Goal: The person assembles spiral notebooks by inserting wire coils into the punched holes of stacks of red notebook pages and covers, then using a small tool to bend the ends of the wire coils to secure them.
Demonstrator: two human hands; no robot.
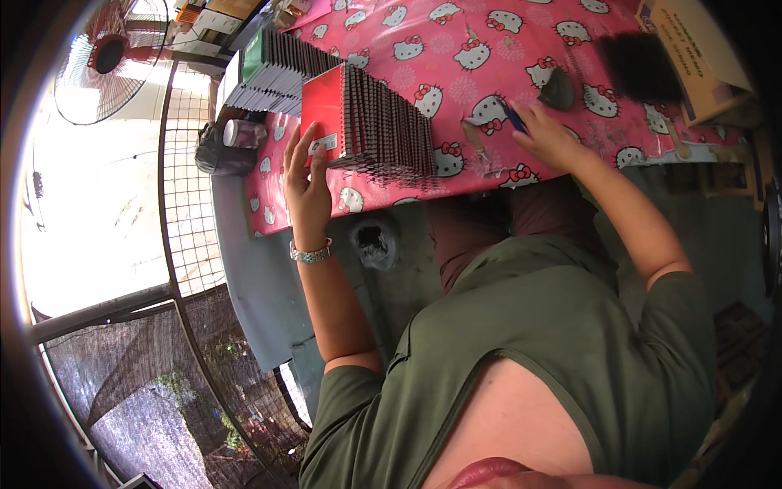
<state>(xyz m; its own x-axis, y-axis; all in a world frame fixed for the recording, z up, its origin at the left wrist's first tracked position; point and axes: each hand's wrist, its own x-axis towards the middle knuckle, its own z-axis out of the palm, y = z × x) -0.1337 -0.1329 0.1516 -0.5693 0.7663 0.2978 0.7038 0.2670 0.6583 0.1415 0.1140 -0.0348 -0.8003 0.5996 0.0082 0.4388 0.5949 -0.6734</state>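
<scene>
Nearest, see a loose dark green cloth shirt (521,318), then past that a shiny pink cat-print table cover (462,88). Find the thick stack of red-covered, wire-bound notebooks (375,122) on the left, by the near edge. Note the left hand (308,191) at the red cover, fingers spread, not wrapped around anything. See the right hand (550,140) farther right, pinching a slim dark blue stick (516,120), maybe a pen. Probably best to press softly with the left fingers, so as not to tip the stack, and to point the blue tip away from the covers. Mind the near edge and the green-covered notebook stack (281,69) just behind. Use the pink stretch between red stack and right hand for moving, minding the dark grey lump (557,90) just beyond that hand.
</scene>
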